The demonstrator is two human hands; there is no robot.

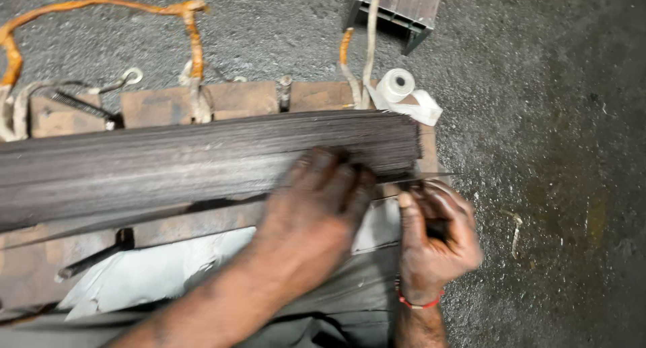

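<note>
Stack of thin dark metal sheets (202, 163) across frame centre on wooden table (242, 99), left hand (323, 193) pressed flat on stack's right end, grip spread, right hand (434, 237) at lower right, grip pinched on one thin strip (427, 178), white tape roll (396, 85) above

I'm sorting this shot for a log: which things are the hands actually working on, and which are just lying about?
In hand:
- stack of thin dark metal sheets, pressed by the left hand
- single thin sheet, pinched by the right hand

Lying about:
- white tape roll
- orange cord
- metal channel piece
- white cloth
</note>
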